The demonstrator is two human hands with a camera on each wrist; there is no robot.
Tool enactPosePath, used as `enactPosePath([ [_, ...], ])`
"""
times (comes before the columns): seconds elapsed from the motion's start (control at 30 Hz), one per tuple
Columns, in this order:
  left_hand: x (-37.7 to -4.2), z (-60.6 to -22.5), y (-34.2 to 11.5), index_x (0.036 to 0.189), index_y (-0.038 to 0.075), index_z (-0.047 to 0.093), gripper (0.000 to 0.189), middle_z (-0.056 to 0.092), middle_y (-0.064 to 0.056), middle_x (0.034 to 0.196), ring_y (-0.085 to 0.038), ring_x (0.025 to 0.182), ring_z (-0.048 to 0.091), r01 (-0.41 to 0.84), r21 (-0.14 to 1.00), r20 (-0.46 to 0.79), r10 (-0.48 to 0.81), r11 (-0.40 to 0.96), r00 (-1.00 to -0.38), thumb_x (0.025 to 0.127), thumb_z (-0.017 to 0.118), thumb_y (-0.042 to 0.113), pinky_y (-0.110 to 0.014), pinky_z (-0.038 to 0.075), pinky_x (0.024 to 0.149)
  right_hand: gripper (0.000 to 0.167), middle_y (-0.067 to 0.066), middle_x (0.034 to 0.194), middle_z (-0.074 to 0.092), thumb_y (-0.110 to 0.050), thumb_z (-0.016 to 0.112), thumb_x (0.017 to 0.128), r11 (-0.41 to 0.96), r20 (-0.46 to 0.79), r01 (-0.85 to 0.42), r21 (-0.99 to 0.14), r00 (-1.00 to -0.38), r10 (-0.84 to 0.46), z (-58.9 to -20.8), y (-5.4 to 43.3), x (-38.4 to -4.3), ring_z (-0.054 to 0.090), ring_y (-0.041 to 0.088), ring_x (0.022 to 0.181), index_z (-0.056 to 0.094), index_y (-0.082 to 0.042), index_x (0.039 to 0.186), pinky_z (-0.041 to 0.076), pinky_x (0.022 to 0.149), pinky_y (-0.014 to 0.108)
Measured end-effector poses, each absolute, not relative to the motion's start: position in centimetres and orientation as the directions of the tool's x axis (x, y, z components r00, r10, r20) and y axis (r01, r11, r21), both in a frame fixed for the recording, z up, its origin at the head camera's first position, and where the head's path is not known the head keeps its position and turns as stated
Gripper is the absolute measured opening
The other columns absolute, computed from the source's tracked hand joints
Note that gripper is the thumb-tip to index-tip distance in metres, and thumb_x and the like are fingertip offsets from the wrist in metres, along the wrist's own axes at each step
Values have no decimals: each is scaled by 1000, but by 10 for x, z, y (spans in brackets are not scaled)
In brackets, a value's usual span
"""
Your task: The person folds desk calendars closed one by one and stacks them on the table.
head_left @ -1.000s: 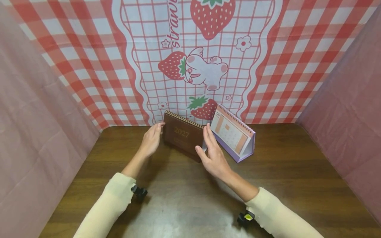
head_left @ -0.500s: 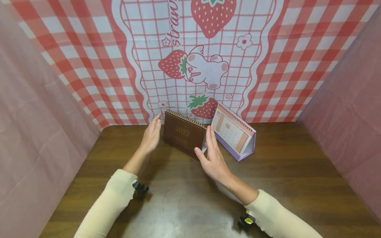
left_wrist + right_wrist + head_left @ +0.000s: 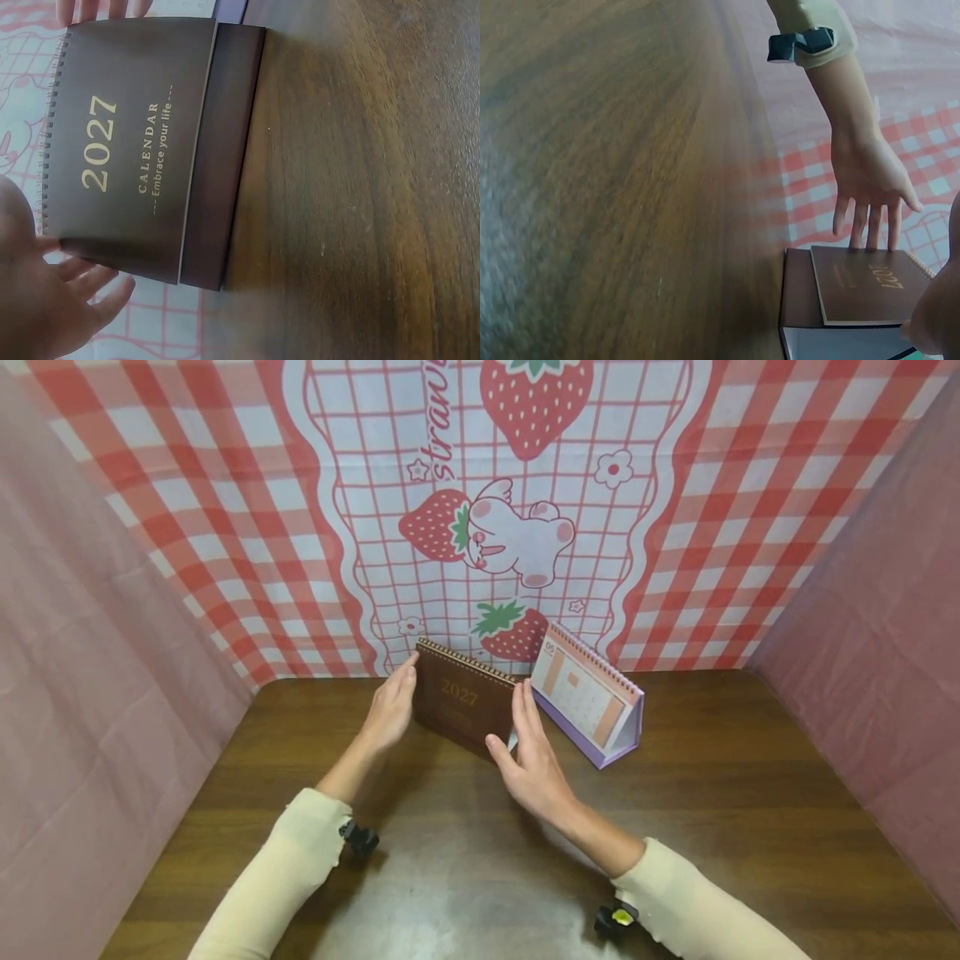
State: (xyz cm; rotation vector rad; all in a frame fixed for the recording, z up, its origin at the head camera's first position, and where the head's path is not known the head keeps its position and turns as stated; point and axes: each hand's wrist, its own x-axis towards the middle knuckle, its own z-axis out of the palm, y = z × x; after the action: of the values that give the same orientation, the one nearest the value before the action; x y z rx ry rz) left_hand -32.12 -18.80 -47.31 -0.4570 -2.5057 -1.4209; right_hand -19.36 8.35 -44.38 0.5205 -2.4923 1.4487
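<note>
Where the two hands meet the work, we find a brown calendar (image 3: 457, 693) upright on the wooden table (image 3: 465, 877), towards the far edge, its right end turned nearer the person than its left. We note gold lettering (image 3: 101, 146) on the front cover: "2027", with "CALENDAR" and "Embrace your life" legible below it from the left wrist. A spiral binding (image 3: 465, 662) runs along the top and a brown base strip (image 3: 225, 157) along the bottom.

We record the left hand (image 3: 388, 706) at the left end, fingers extended, fingertips against the edge; its grip is apart. The right hand (image 3: 535, 767) lies at the right end, fingers straight along that edge, thumb spread from them before the front cover. Its grip is likewise apart; whether the thumb touches the cover we cannot tell.

Just beyond the right fingertips we observe a pastel calendar (image 3: 581, 693), standing at a slant, its page marked "05" above a lilac base. Both forearms wear cream sleeves (image 3: 262, 877), each with a black device (image 3: 360, 839) at the cuff. Behind the table we see a red-and-white checked cloth (image 3: 750, 527) printed with strawberries, and to either side a pink curtain (image 3: 90, 693).
</note>
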Motion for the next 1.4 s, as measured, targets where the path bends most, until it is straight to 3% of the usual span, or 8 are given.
enactPosePath([
  [0.17, -293, -440, -178, 172, 10, 45, 63, 50, -25, 175, -49, 159, 53, 321, 819, 296, 130, 476, -946, 124, 26, 45, -65, 37, 138, 87, 14, 192, -5, -24, 59, 116, 444, 366, -400, -802, -916, -164, -444, 87, -199, 5, 38, 180, 5, 2, 179, 12, 146, 62],
  [0.33, -284, -432, -177, 170, 8, 47, 55, 57, -28, 168, -50, 150, 62, 284, 826, 275, 93, 487, -957, 125, 26, 33, -65, 45, 132, 85, 19, 192, -1, -24, 58, 116, 439, 384, -409, -800, -911, -149, -444, 91, -205, 8, 42, 179, 6, 2, 179, 13, 146, 63],
  [0.6, -274, -433, -180, 167, 12, 49, 51, 62, -30, 162, -51, 142, 68, 268, 834, 277, 55, 482, -959, 124, 31, 34, -69, 51, 124, 84, 21, 191, 3, -24, 59, 116, 456, 393, -406, -792, -911, -129, -444, 95, -213, 9, 42, 179, 9, 2, 179, 12, 146, 62],
  [1.27, -261, -437, -181, 146, 6, 58, 41, 74, -33, 134, -50, 115, 79, 319, 845, 335, 40, 429, -941, 125, 32, 29, -68, 61, 108, 80, 27, 189, 11, -23, 56, 117, 455, 398, -409, -791, -909, -125, -444, 110, -225, 14, 44, 178, 11, 0, 179, 13, 146, 63],
  [1.4, -261, -437, -185, 145, 3, 61, 43, 74, -29, 137, -47, 120, 75, 348, 830, 371, 35, 436, -928, 124, 33, 27, -61, 64, 104, 79, 27, 189, 12, -19, 57, 117, 426, 413, -429, -797, -901, -133, -446, 111, -224, 17, 45, 177, 13, 0, 179, 23, 143, 63],
])
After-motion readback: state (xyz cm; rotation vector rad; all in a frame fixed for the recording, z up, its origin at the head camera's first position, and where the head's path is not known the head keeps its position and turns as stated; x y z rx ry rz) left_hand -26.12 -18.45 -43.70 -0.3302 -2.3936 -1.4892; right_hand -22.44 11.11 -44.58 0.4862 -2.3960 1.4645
